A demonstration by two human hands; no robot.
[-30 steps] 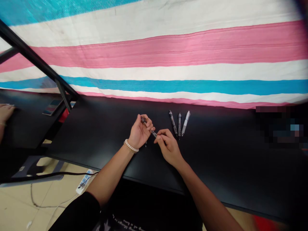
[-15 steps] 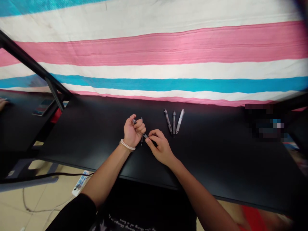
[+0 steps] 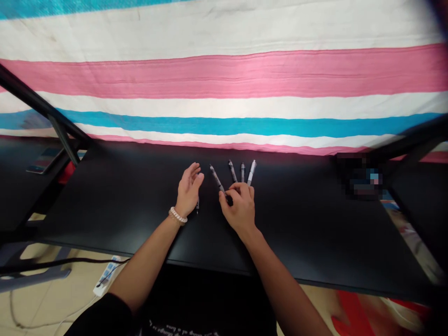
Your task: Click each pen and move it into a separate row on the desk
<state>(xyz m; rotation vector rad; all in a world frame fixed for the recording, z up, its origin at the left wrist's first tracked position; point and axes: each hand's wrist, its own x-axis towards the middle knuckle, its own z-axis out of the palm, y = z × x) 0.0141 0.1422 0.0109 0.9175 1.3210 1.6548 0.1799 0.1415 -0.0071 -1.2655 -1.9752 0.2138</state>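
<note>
Hands parting at the black tabletop (image 3: 315, 233): we are now holding the pen (image 3: 217, 178) in our right hand (image 3: 238, 208) alone, its fingers (image 3: 238, 189) clamped around the dark lower end while the barrel slants up and away toward the far edge. Our left hand (image 3: 189, 190) has let go and is standing open and empty, fingers spread, just beside the pen but not touching it; a moment ago both hands were working close together over the middle of the tabletop. Three more pens (image 3: 242, 171) are lying fanned near the far edge, just beyond our right hand (the lowest ends are partly hidden behind those fingers). A small dark piece (image 3: 197, 204) is standing by our left wrist, too small for us to identify. A beaded bracelet (image 3: 178, 215) is circling that wrist. Beyond the far edge, a pink, white and blue striped cloth (image 3: 224, 74) is hanging, while past the near edge a power strip (image 3: 107, 275) is lying on the floor.
</note>
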